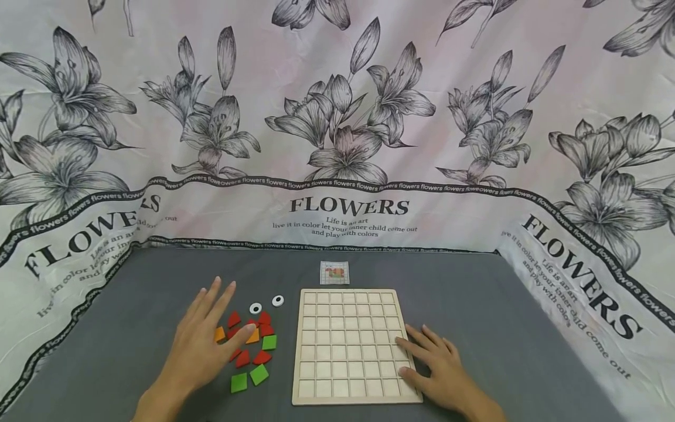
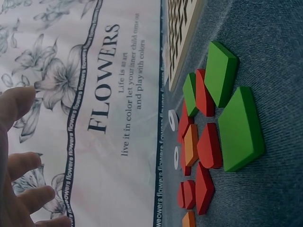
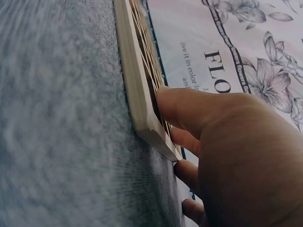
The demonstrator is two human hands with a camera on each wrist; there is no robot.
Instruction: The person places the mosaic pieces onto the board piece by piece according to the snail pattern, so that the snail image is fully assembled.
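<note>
My left hand [image 1: 203,340] is over the left side of the table with its fingers spread and nothing held. Under and beside it lie loose red tiles [image 1: 262,357], green tiles [image 1: 239,383] and orange tiles [image 1: 253,335]; the hand hides part of the group. In the left wrist view its fingers [image 2: 31,198] show well apart from the green tile [image 2: 242,130]. A wooden grid board [image 1: 348,404] lies flat in the middle, its square cells bare. My right hand [image 1: 437,366] rests at the board's right edge, thumb and index fingertip over the rim [image 3: 142,85], fingers relaxed.
Two white discs with black centres, an upper one [image 1: 278,300] and a lower one [image 1: 255,308], lie beyond the tiles. Behind the board sits a small printed picture card [image 1: 334,273]. A flower-print curtain [image 1: 348,211] borders the grey table [image 1: 501,328].
</note>
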